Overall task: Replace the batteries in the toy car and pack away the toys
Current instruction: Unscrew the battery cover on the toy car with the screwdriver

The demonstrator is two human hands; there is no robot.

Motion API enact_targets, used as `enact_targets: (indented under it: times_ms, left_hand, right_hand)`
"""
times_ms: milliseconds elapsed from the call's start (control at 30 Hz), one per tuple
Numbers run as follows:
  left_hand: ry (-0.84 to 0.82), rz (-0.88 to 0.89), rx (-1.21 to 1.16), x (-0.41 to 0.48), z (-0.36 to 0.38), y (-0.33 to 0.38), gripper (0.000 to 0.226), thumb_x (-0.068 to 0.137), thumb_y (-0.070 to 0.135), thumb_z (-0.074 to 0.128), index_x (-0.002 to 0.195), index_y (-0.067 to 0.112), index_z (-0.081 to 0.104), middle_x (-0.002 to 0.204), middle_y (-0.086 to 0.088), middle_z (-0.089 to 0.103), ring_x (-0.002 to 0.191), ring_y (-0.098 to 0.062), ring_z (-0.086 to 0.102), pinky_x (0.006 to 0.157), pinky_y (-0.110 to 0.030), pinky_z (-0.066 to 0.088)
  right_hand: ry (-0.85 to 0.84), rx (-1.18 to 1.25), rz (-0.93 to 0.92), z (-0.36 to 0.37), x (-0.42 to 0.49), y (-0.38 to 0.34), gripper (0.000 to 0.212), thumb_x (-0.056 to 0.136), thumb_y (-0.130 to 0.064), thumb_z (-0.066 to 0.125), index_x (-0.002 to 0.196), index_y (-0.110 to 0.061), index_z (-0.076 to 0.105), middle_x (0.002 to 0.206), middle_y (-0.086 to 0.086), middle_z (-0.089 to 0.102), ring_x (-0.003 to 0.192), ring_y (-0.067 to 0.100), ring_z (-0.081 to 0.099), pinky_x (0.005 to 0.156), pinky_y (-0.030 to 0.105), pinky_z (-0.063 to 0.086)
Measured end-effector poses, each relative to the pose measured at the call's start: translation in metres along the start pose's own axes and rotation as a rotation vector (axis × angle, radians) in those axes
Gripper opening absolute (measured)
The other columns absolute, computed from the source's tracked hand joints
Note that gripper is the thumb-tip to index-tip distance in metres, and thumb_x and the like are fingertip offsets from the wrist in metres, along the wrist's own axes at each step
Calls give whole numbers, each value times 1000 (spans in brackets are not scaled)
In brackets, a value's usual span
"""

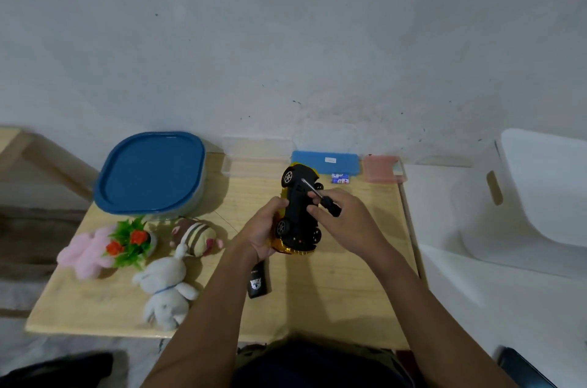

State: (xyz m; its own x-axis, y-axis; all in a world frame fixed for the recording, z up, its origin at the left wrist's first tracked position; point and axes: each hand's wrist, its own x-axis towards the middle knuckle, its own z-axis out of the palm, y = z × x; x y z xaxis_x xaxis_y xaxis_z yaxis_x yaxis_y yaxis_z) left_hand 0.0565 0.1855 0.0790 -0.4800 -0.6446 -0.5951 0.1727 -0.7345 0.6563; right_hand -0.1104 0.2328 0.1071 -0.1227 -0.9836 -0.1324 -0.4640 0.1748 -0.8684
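Left hand grips the toy car upside down above the table, right hand pinches the screwdriver with its tip on the underside; the tip could slip off the screw if the car tilts.

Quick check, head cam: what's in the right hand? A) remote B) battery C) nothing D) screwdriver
D: the right hand grips a black-handled screwdriver, its tip on the black underside of the toy car, which the left hand holds.
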Motion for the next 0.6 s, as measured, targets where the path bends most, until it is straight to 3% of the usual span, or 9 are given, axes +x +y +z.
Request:
enact_targets:
  times_ms: [167,267,400,600]
  left_hand:
    - [-39,43,113,-4,-6,8,32,96,25,38,85,8,63,73,-9,70,63,-21,69,63,-30,53]
    - [-72,44,125,-6,-11,12,33,95,23,35,82,9,61,69,-6,69,63,-19,67,63,-29,51]
    - [-100,60,111,-9,-19,12,32,94,25,35,87,7,61,71,-8,68,62,-20,66,59,-27,52]
    - [-143,133,94,-11,-16,12,31,96,22,38,92,10,66,77,-6,70,69,-17,69,61,-27,54]
  right_hand:
    - [4,-179,-83,7,6,-17,30,93,-36,60,122,-38,63,99,-14,61,92,7,57,78,30,48]
    - [5,-231,-107,13,7,-25,31,93,-33,58,123,-38,63,100,-13,62,94,9,58,77,31,49]
    - [2,-237,-103,18,8,-36,25,91,-30,57,112,-39,66,105,-13,65,95,11,59,79,32,50]
    - [-21,-245,-57,25,15,-52,12,87,-32,56,89,-41,64,97,-12,63,92,12,59,82,37,52]
